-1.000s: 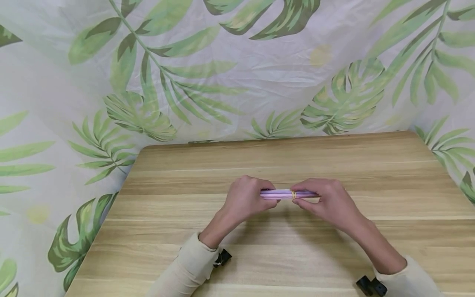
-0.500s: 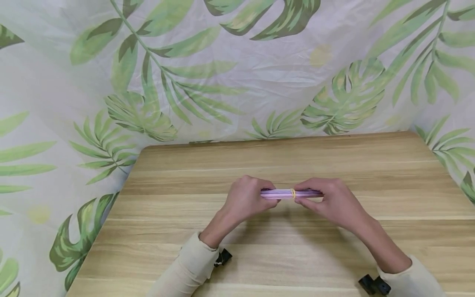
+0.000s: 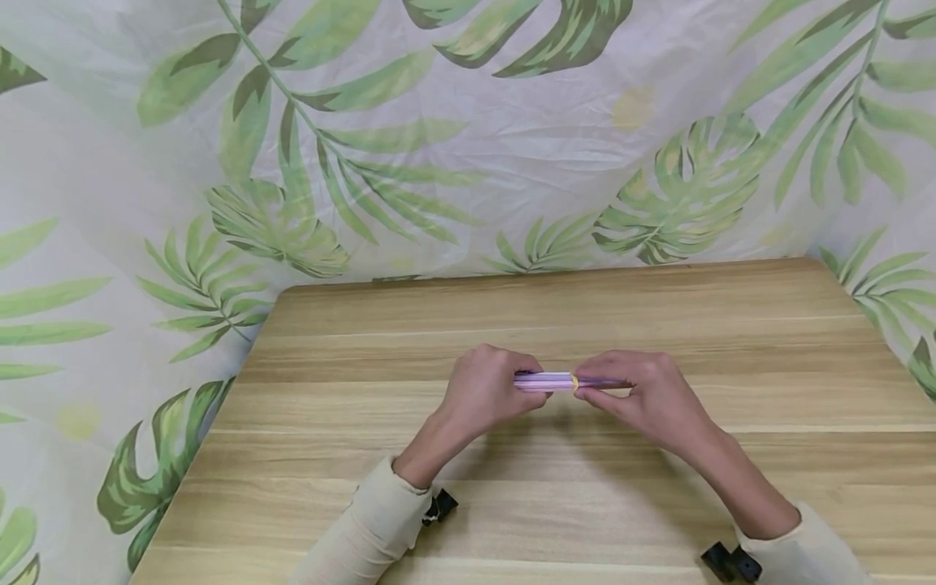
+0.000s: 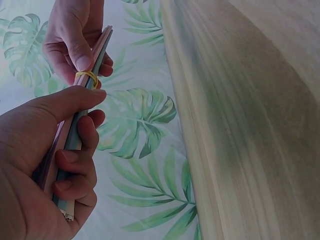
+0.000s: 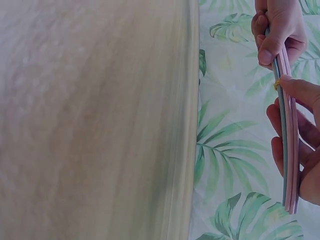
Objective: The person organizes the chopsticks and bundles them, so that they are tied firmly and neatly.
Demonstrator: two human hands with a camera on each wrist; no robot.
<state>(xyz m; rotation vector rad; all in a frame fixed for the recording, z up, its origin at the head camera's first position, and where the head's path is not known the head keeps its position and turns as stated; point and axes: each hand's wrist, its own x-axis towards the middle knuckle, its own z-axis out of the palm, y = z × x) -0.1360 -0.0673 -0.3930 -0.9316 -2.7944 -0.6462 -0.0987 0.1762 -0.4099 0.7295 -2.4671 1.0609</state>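
Note:
A slim bundle of thin pastel sticks (image 3: 543, 382), pink, lilac and blue-green, is held level over the table between both hands. My left hand (image 3: 483, 386) grips its left part, with thumb and fingers curled round it in the left wrist view. A yellow rubber band (image 4: 88, 76) circles the bundle between the hands. My right hand (image 3: 651, 394) pinches with thumb and fingers at the band, the thumb tip right on it in the right wrist view. The right part of the bundle (image 5: 290, 175) runs past the right fingers, its end sticking out.
The wood-grain table (image 3: 380, 325) reaches back to a white leaf-print cloth (image 3: 526, 162) that hangs behind and at both sides. Black wrist cameras sit by the left cuff (image 3: 391, 504) and the right cuff (image 3: 797, 552).
The right hand slid a little right along the bundle, then back left. The rubber band now sits slightly closer to the left hand. The left hand has stayed in place.

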